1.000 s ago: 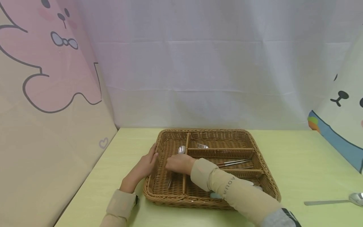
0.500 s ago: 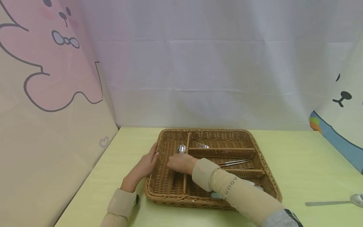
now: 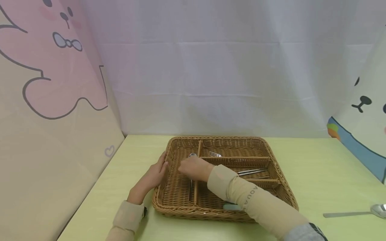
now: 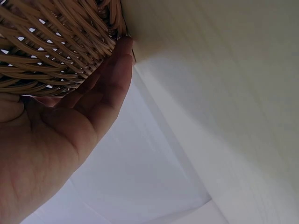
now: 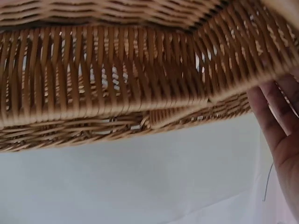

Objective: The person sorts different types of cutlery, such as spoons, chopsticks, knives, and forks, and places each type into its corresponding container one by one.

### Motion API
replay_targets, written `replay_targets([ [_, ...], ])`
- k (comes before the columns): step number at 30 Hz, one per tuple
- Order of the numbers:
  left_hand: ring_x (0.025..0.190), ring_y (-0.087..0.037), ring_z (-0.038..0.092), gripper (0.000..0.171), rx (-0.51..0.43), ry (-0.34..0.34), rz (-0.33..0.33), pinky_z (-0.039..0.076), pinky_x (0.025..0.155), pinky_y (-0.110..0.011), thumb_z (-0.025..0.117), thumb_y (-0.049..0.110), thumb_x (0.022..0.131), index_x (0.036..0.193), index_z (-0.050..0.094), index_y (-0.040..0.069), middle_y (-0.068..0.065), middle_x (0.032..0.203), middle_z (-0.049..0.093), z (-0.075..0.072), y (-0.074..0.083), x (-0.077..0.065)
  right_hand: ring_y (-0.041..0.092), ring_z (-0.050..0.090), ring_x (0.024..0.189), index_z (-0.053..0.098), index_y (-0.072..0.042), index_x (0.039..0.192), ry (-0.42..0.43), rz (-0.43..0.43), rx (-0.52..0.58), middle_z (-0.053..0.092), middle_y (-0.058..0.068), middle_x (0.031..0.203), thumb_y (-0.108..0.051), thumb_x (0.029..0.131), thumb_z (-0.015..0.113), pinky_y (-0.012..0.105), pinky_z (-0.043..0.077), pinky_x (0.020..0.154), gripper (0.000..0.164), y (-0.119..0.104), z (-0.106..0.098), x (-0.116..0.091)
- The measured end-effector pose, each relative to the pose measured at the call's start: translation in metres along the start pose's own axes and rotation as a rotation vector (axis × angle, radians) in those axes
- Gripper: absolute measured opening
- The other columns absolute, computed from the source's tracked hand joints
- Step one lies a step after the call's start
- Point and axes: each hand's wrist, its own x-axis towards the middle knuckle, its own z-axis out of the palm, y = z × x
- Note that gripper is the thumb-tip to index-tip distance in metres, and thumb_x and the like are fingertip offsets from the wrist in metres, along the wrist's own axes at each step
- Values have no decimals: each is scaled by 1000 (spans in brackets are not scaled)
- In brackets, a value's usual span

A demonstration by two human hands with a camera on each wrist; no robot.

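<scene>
A brown wicker basket [image 3: 193,210] with several compartments stands on the table. In its left compartment my right hand [image 3: 194,167] pinches a metal spoon; the spoon's bowl [image 3: 193,155] shows beyond the hand and its dark handle [image 3: 190,192] in front, close beside the divider. The fingertips on the spoon are hidden in the head view. My left hand [image 3: 155,174] rests against the basket's outer left wall; in the left wrist view its fingers [image 4: 119,77] lie fairly straight along the wicker.
A fork [image 3: 215,154] lies in the back compartment, and chopsticks [image 3: 251,171] in the middle one. A pale blue-green handle [image 3: 231,207] shows in the front one, partly under the right sleeve. Another spoon [image 3: 346,214] lies on the table at right. A white curtain [image 3: 211,83] hangs behind.
My right hand has shifted slightly right and away. The spoon's handle has swung rightward toward the divider, and its bowl is more covered by the hand. My left hand stays on the basket.
</scene>
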Motion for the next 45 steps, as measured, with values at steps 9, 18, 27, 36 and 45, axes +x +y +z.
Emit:
replay_targets([
  [9, 121, -42, 45, 55, -20, -5, -8, 42, 93, -50, 26, 23, 102, 147, 3, 2, -27, 143, 30, -2, 2, -1, 6, 59, 80, 68, -21, 96, 90, 35, 26, 67, -8, 91, -15, 87, 63, 17, 49, 67, 13, 18, -12, -22],
  [18, 120, -41, 45, 55, -15, -11, -14, 43, 92, -49, 26, 23, 102, 147, 2, 3, -28, 142, 32, -1, 0, 1, 11, 60, 82, 69, -18, 100, 134, 96, 127, 68, -5, 91, -8, 87, 60, 22, 49, 66, 19, 41, -15, -55],
  [27, 120, -42, 46, 55, -8, -12, -20, 44, 90, -50, 26, 23, 102, 147, 3, 2, -28, 142, 31, -1, 1, 1, 16, 61, 79, 68, -13, 92, 141, 203, 199, 67, 1, 89, -5, 85, 60, 28, 51, 67, 13, 65, -12, -98],
  [36, 118, -44, 46, 55, 12, -13, 3, 42, 93, -50, 27, 20, 102, 146, 3, -2, -32, 139, 33, -3, 0, 1, 12, 54, 63, 63, -13, 76, 251, 291, 220, 59, -2, 74, -3, 78, 66, 24, 46, 55, 10, 87, 3, -153],
  [45, 115, -43, 49, 55, 18, -11, -5, 45, 90, -49, 28, 20, 102, 146, 4, -2, -32, 138, 34, -2, 1, 1, 11, 48, 56, 60, -13, 74, 244, 415, 269, 54, -2, 68, 0, 78, 65, 27, 40, 49, 14, 99, 29, -208],
])
